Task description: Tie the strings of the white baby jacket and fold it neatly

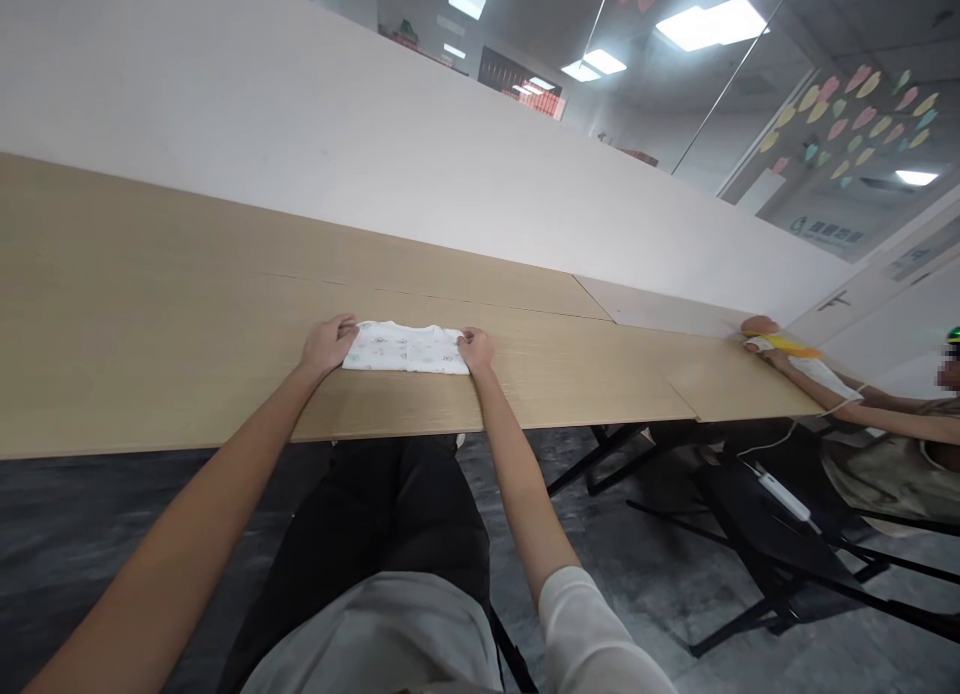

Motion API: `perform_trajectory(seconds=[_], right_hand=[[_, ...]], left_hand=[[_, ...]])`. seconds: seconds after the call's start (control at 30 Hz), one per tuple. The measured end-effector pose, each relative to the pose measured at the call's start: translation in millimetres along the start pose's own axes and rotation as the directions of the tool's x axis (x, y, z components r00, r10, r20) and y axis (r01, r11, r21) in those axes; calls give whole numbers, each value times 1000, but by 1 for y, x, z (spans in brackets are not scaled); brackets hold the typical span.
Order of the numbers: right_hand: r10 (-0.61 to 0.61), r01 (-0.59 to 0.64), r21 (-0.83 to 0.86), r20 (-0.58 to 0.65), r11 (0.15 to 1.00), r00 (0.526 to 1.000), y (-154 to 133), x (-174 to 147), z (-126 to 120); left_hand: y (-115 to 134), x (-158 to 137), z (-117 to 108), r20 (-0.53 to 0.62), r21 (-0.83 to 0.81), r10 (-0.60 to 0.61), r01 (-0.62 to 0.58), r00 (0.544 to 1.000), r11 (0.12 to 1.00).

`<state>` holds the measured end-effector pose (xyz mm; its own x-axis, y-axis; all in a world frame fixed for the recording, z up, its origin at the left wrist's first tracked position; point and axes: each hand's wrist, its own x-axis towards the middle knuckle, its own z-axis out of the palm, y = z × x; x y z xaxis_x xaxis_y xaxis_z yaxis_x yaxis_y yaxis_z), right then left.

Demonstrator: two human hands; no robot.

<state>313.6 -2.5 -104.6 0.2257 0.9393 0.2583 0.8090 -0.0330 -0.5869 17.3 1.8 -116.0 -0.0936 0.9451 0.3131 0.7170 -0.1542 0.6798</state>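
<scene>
A small white baby garment [406,348] with a faint print lies folded into a flat, wide strip near the front edge of the table [570,374]. Its upper edge dips slightly, like a neckline, and a vertical crease shows at the middle. My left hand [330,343] grips the left end, fingers curled at its upper corner. At the opposite end, my right hand [475,350] holds the garment with bent fingers and the thumb close to the edge.
A white wall [300,124] runs behind the table, with glass above. At far right another person's arm [817,382] reaches to a doll-like figure [759,326] with yellow cloth. A black folding chair [780,534] holding a white power strip [784,496] stands below.
</scene>
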Motion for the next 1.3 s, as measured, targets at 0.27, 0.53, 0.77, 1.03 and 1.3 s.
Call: perform_trajectory(seconds=[0.27,0.53,0.77,1.03,1.3], right_hand=[[0,-1,35,36,999,999,4,-2,0],[-24,21,65,53,998,998,6,-5,-1],[-36,33,69,51,997,998,4,-6,-2],[-41,40,102,5,994,999,4,-6,-3],[-77,72,79,60,994,995,6,-4,-2]], left_hand=[[0,0,-3,94,95,-71,62,993,994],[-3,1,-3,38,-15,-83,84,996,996],[-6,4,1,93,-46,18,-14,996,999],[-6,2,0,59,7,-39,39,997,999],[-5,2,-1,98,3,-1,1,995,1000]])
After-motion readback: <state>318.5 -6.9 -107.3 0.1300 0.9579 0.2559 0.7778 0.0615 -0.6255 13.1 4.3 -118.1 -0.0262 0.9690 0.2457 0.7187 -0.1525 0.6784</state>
